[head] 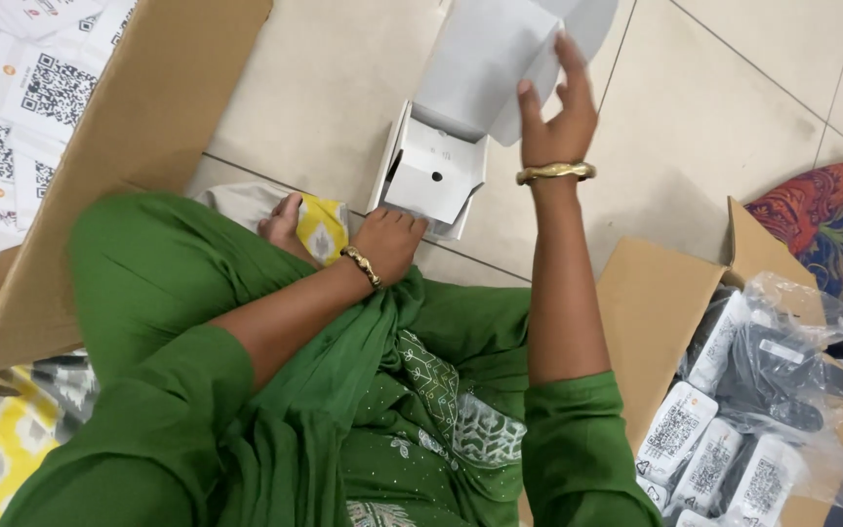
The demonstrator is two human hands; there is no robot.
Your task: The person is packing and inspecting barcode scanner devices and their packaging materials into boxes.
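A small white cardboard box (433, 176) stands on the tiled floor (324, 88) between the two hands, its long lid flap (485, 63) swung up and open. The box is plain white and rectangular, and inside it a flat white insert shows, with one small round black hole near its middle. The side walls stand a little away from the insert.

The right hand (556, 107) is raised at the far side of the box. Its fingers are loosely spread and lie against the edge of the lid flap, the palm turned toward the flap; a firm grip cannot be made out. A gold bangle (555, 173) sits on that wrist.

The left hand (389, 239) rests at the near corner of the box, fingers curled down and touching its lower edge. It wears a beaded gold bracelet (363, 265).

Left of the left hand, a bare foot (280, 222) lies on a yellow patterned cloth (322, 229).

Right of the right arm stands an open brown carton (651, 312) holding plastic-wrapped white packets (673, 429). Far to the left, a large brown cardboard flap (119, 146) leans over.
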